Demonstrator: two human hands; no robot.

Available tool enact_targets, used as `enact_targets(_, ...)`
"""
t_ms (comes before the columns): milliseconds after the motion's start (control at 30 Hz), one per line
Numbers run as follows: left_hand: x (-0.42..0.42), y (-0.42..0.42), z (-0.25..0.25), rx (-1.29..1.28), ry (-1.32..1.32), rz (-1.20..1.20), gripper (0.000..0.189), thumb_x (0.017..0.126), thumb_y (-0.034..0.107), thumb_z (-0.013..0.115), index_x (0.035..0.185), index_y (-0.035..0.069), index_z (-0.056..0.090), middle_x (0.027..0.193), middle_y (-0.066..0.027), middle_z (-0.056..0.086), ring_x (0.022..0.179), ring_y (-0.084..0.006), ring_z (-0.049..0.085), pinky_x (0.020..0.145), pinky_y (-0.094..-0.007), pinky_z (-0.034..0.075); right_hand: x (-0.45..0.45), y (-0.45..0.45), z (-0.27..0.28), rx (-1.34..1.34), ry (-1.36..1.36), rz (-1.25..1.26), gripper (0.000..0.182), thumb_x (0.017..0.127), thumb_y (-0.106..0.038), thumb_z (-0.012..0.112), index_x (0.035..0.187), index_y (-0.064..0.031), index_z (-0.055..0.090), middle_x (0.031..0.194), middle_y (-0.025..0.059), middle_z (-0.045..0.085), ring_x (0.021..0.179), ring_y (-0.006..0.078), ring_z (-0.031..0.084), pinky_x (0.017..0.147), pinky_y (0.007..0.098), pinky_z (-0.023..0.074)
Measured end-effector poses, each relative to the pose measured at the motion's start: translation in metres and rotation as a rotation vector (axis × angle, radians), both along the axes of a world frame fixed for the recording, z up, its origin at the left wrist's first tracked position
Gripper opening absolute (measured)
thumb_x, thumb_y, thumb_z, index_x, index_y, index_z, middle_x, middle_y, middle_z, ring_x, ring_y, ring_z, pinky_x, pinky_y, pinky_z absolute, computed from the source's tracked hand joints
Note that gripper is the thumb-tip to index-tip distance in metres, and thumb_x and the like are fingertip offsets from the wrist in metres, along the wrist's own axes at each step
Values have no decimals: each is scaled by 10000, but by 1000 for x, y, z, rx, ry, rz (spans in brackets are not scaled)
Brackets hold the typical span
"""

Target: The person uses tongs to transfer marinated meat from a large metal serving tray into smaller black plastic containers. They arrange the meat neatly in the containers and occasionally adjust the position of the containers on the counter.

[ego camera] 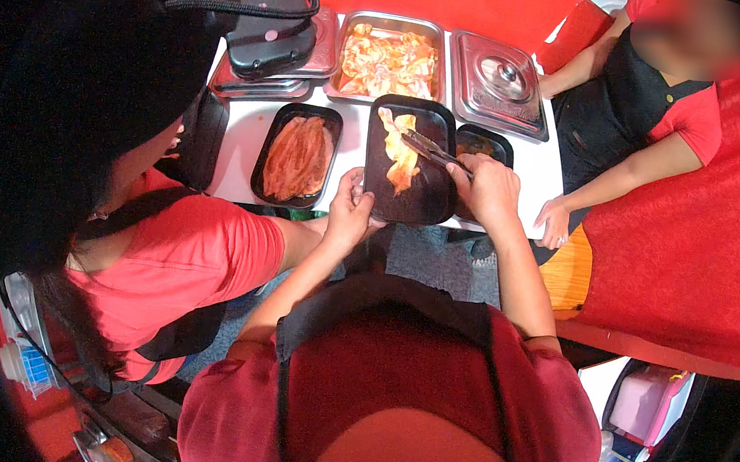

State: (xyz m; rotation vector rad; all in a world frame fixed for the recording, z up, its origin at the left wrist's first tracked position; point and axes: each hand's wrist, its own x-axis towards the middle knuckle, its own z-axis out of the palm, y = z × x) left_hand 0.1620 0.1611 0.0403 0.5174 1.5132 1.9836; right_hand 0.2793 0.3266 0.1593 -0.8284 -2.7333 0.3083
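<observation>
My left hand [351, 208] grips the lower left edge of a black tray [421, 202], which it holds up over the front of the white table. On that tray lie a few strips of raw, marinated meat [401, 168]. My right hand [494, 188] is closed around metal tongs [430, 150], whose tips touch the meat near the tray's middle. Left of it, a second black tray [258, 182] carries long reddish slices of raw meat [300, 160]. A third black tray [510, 152], partly hidden behind my right hand and the raised tray, has something dark orange in it.
An uncovered steel pan [443, 93] full of marinated meat stands at the back. Lidded steel pans flank it, one at right [501, 91] and others at left [257, 86]. A person wearing a head device [271, 41] crowds my left; another person's hand [553, 221] rests at the table's right edge.
</observation>
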Motion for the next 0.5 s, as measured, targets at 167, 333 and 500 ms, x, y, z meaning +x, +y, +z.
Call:
enact_targets(167,-8,-5,-30,-10,-3,-37,439,842,-58,437,1258,23,322,1058,-106,529,921,-138,542,745,-247,467,-1,-12,-8,29,-49,142,218,789,-296,614,862,-98,666,734,112,615,680,316,607,596,396,470)
enact_targets(333,-8,-6,-9,-110,38,-45,446,841,-53,441,1263,30,321,1029,-103,541,889,-133,554,691,-243,493,-18,2,-2,13,-27,121,231,799,-320,589,802,-102,663,725,127,617,703,326,606,620,412,469)
enact_targets(500,-12,1,-13,-44,-46,-14,437,848,-48,435,1263,30,322,1022,-93,539,865,-116,547,688,-236,493,-46,40,-6,-114,-54,110,311,800,-408,555,867,-133,684,791,151,643,786,337,612,702,432,471)
